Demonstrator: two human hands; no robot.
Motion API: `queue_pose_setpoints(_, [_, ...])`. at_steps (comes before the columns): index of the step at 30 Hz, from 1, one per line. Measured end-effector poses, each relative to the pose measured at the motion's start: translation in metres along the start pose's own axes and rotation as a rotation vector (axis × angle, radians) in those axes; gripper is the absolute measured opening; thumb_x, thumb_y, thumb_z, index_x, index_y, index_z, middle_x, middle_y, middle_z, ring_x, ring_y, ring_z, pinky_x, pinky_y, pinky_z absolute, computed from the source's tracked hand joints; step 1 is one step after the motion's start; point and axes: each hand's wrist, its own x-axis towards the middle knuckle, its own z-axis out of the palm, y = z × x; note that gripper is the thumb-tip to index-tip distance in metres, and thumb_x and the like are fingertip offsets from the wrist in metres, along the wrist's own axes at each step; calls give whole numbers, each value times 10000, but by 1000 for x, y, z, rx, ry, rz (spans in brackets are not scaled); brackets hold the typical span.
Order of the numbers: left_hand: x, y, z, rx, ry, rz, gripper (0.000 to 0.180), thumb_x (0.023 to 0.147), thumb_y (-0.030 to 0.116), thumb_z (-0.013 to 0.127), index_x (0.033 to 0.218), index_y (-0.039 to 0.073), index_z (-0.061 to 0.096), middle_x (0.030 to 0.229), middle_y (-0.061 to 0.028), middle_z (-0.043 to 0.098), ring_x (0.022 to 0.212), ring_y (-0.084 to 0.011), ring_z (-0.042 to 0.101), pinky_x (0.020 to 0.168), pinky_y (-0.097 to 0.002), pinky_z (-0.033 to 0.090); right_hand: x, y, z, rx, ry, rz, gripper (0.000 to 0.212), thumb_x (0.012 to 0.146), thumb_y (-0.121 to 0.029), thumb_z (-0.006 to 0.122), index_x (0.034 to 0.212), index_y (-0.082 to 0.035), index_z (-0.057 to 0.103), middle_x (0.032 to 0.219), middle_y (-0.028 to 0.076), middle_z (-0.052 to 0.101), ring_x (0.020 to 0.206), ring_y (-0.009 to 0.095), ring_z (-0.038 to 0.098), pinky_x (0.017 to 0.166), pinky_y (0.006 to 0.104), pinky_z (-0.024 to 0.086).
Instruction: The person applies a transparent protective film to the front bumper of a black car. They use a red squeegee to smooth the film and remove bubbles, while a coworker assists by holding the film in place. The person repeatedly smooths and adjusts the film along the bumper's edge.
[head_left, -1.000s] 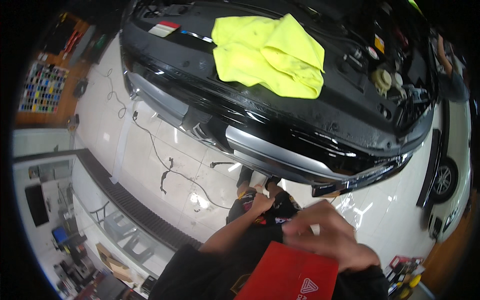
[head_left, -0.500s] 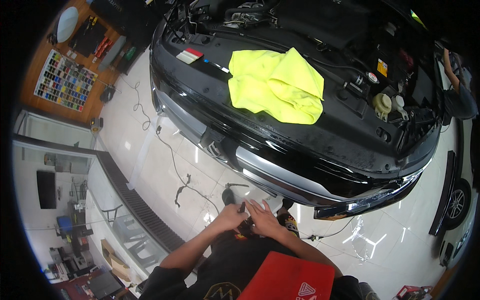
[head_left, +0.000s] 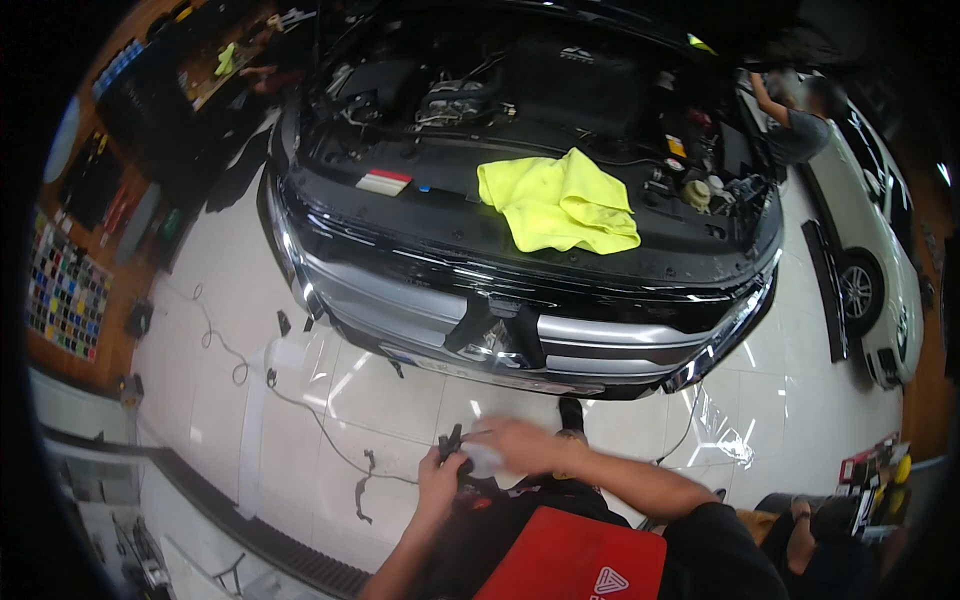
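Observation:
In front of my body, my left hand (head_left: 438, 482) is closed around a small black object (head_left: 452, 442), whose exact kind I cannot make out. Close beside it on the right is my right hand (head_left: 518, 445), its fingers smeared by motion. A pale, blurred patch (head_left: 484, 460) shows between the two hands. Ahead stands a black car (head_left: 420, 290) with its hood up. A bright yellow cloth (head_left: 560, 205) lies crumpled on the front panel of the engine bay. To its left rests a red-and-white squeegee (head_left: 385, 181), near a small blue-tipped item (head_left: 424, 188).
A cable (head_left: 315, 418) snakes over the glossy tiled floor, with a dark strip (head_left: 363, 490) near it. At right, a person (head_left: 800, 130) is beside a white car (head_left: 875, 240). Another person (head_left: 800, 535) is low at the right. A red panel (head_left: 580, 560) covers part of my torso.
My view has swung up and the car's front shows more fully. My hands, together before, have parted slightly; the right one is blurred and a pale patch shows between them.

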Motion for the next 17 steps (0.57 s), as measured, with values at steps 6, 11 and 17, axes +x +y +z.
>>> queue_pose_setpoints(6, [-3, -17, -107, 506, 24, 58, 291, 894, 241, 784, 946, -44, 760, 894, -176, 749, 844, -281, 713, 784, -409, 532, 65, 107, -205, -702, 831, 488, 340, 948, -226, 684, 1239, -50, 683, 1248, 200, 682, 1159, 403, 631, 969, 533, 505])
queue_pose_setpoints(11, [45, -20, -166, 557, 205, 119, 285, 897, 208, 761, 990, -61, 753, 867, -157, 742, 826, -284, 694, 777, -408, 522, 48, 120, -288, -472, 901, 667, 374, 1067, -282, 558, 1004, 40, 739, 868, 188, 755, 830, 433, 712, 812, 508, 569])
queue_pose_setpoints(17, [102, -23, -242, 330, 376, -118, 252, 914, 142, 645, 1000, -84, 714, 828, -72, 685, 724, -171, 615, 664, -326, 476, -26, -18, -336, 1156, 1377, 64, 562, 1142, -422, 488, 1321, 91, 634, 1275, 266, 715, 1142, 333, 746, 896, 477, 656])
